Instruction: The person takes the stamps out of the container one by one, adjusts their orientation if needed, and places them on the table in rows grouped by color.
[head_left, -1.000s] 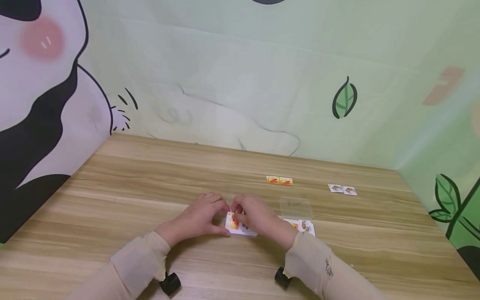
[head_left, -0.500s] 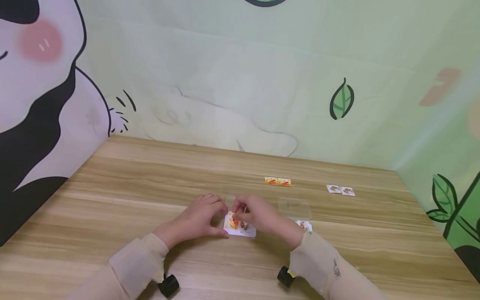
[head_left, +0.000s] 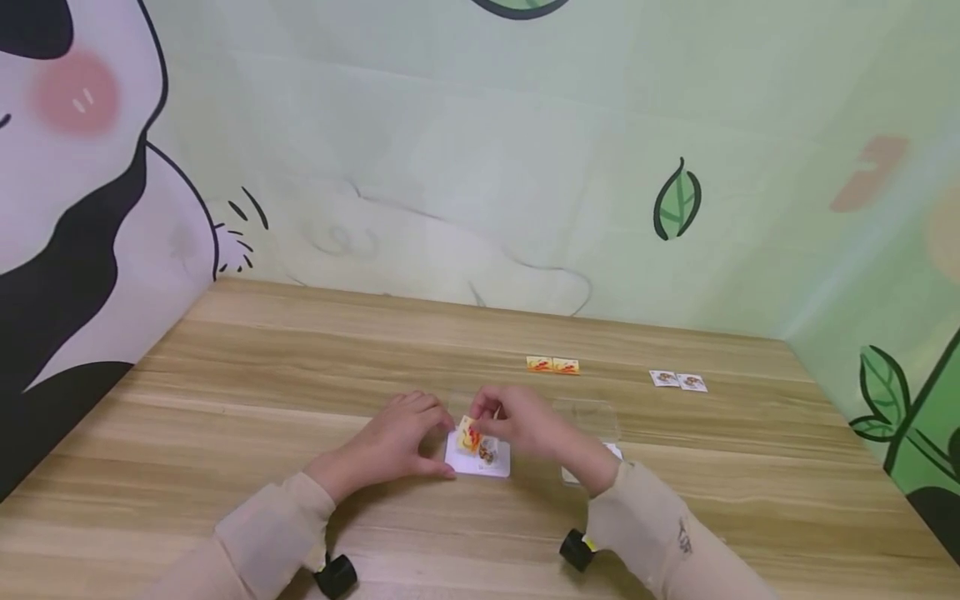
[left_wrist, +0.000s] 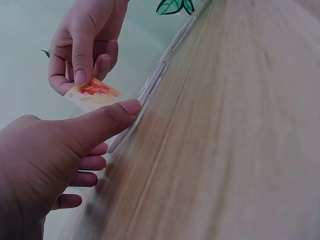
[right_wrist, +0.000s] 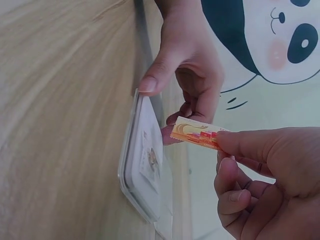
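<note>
My right hand [head_left: 525, 421] pinches a yellow-and-orange postage stamp [right_wrist: 195, 133] between thumb and index finger, raised and tilted above a shallow clear plastic case [head_left: 459, 467] with a white inside. Its perforated edge shows in the right wrist view. A white stamp with a brown picture [head_left: 488, 451] lies on the case's right half. At the case's left side, my left hand [head_left: 390, 437] grips it, thumb at the near corner and fingers toward the far one. The fingertips there are partly hidden in the head view.
Behind the right forearm sits a second case, its clear lid [head_left: 587, 419] folded back and its body mostly covered. Two yellow stamps [head_left: 552, 365] lie side by side farther back. Two white stamps [head_left: 677, 381] lie to their right. A printed fabric wall [head_left: 420, 167] rises behind the table.
The yellow stamp lay flat on the white inside; now it is lifted and tilted in my right hand's fingers. The left hand stays in place on the case.
</note>
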